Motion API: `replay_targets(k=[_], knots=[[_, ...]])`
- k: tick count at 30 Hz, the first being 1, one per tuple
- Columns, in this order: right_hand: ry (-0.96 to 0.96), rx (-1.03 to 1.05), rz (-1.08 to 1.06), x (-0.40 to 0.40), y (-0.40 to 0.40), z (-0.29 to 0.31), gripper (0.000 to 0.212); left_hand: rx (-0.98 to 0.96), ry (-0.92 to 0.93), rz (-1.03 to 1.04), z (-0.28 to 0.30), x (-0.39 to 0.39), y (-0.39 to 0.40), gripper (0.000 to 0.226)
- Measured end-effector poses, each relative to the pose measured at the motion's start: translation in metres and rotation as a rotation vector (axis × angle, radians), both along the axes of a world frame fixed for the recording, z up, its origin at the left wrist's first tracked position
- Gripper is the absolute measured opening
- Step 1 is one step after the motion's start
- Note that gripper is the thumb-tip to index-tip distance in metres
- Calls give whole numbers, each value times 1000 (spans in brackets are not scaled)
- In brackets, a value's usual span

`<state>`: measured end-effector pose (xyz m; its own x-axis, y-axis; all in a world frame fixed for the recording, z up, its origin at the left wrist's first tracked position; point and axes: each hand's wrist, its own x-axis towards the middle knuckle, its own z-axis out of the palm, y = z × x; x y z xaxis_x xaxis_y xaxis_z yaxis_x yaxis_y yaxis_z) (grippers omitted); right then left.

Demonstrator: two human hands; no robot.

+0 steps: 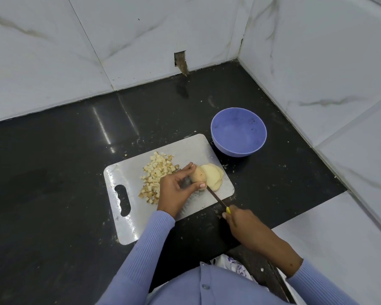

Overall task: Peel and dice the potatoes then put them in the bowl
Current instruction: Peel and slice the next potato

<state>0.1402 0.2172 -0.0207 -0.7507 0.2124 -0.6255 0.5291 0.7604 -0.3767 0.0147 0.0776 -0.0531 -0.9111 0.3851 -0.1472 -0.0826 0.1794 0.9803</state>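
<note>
A metal cutting board (128,216) lies at an angle on the black counter (53,172), its handle cut-out toward the left end. On the board's left-of-centre area sits a loose heap of diced potato (156,172), small pale cubes, some with brown skin on them; a few crumbs lie on the counter just off the board's far edge.

Just right of the heap, the left hand (176,190) rests on the board, its lilac ribbed sleeve (141,249) running back toward the body. Its fingers (190,166) and thumb curl round a half-cut potato (198,176) with the skin on and hold it down on the board. Right of that piece, touching its cut face, several pale round slices (213,175) lie overlapped near the board's right end.

A thin-bladed knife (216,198) runs from the potato's near side, beside the thumb, back across the board's near edge to the right hand (244,227). That hand's fingers are clenched round the yellow handle, only a bit of which shows.

Beyond the board's far right corner, just beside it, a lilac-blue bowl (238,148) stands upright on the counter; no potato is visible in it. Marbled white wall tiles (317,62) close in the corner behind and to the right.
</note>
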Motion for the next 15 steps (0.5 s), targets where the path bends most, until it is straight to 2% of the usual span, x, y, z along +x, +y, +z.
replay_targets(k=[8,15], knots=[[275,-190,-162,-6,2,27,26,24,-35,28,0,2,1,58],[380,-185,-165,-32,-14,25,24,58,-35,49,4,4,2,56]])
